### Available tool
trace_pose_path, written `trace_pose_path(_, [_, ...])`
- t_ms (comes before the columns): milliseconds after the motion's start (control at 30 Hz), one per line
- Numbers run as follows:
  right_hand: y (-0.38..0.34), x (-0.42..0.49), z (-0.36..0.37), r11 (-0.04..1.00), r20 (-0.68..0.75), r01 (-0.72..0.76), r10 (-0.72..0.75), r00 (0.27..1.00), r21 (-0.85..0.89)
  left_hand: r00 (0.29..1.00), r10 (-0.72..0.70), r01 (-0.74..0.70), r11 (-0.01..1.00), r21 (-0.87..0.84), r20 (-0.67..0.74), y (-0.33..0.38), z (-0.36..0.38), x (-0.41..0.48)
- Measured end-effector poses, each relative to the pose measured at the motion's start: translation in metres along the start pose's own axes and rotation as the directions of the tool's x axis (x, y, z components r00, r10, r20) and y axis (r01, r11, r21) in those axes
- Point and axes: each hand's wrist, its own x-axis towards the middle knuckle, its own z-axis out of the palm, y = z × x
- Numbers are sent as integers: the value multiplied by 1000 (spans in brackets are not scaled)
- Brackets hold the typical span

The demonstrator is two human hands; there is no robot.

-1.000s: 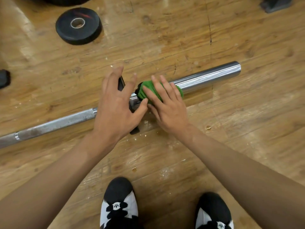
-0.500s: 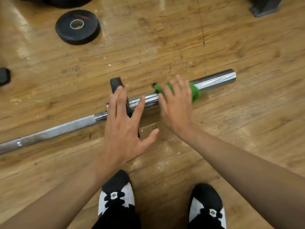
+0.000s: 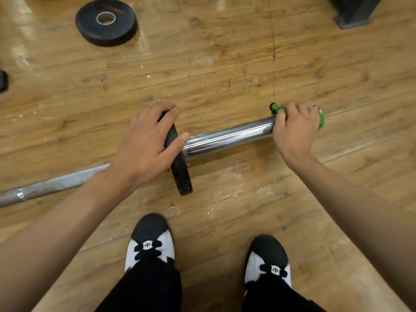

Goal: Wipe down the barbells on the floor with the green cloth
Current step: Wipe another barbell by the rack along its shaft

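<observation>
While the wooden floor (image 3: 225, 52) fills basically the whole shot, the barbell (image 3: 227, 137) lies across it at a slant. Its grey shaft runs off the left edge and the shiny chrome sleeve points up to the right. Near the bottom you can see black-and-white shoes (image 3: 149, 242), toes aimed at the bar. A loose weight plate (image 3: 107, 22) lies flat at the top left, well apart from the bar, and there's some dark stand foot (image 3: 353, 12) in the top right corner.

Now the hands. The left hand (image 3: 144, 149) grips the thin black plate (image 3: 180, 174) that stands on edge on the bar, fingers curled over its top rim and thumb on the sleeve side. The right hand (image 3: 292, 131) is wrapped round the far end of the sleeve with the green cloth (image 3: 320, 119) bunched under it. Bits of green poke out on both sides of the fingers.
</observation>
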Motion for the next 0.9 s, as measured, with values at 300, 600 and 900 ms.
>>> trace_pose_path(300, [-113,-114,9,863,113,486,-501,858,135,985,107,-120,988,-96,-136,33,22,-42])
trace_pose_path(600, [-4,-70,-12,981,62,187,-189,980,43,997,32,-41,992,-119,-76,39,15,-52])
trace_pose_path(900, [-85,-165,-14,809,208,545,-585,784,221,990,115,-126,981,-149,-77,53,23,-70])
